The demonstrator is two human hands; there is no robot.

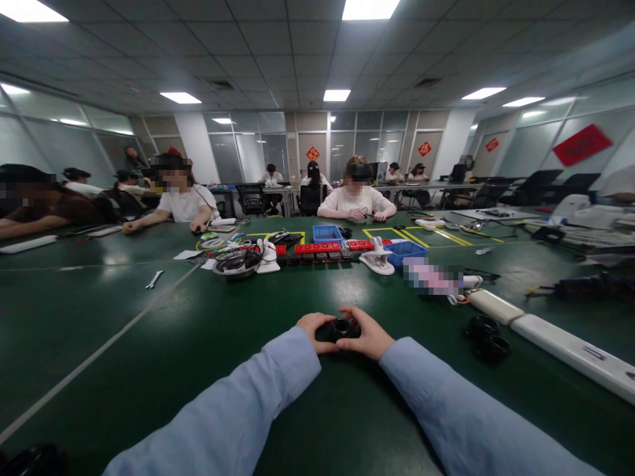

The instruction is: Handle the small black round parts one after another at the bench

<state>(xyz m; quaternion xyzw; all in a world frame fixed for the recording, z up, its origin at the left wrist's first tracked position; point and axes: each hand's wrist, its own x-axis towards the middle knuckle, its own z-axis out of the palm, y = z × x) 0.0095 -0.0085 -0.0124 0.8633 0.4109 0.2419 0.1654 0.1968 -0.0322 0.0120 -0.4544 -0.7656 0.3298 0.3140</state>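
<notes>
Both hands hold one small black ring-shaped part (342, 326) with a round hole on top, just above or on the green tabletop; its exact kind is hard to make out. My left hand (318, 330) curves around its left side, thumb at the front and fingers behind. From the right, my right hand (368, 334) grips it between thumb and index finger. The thumbs nearly meet at its front edge. Off to the right lie similar black round pieces (489, 338), close together.
Farther in stand a metal bowl of cables (233, 266), white clamps (378, 259), red and black trays (325, 250) and blue baskets (407, 252). A wrench (154, 279) lies left; a long white case (575, 350) runs along the right. Several people sit around the table.
</notes>
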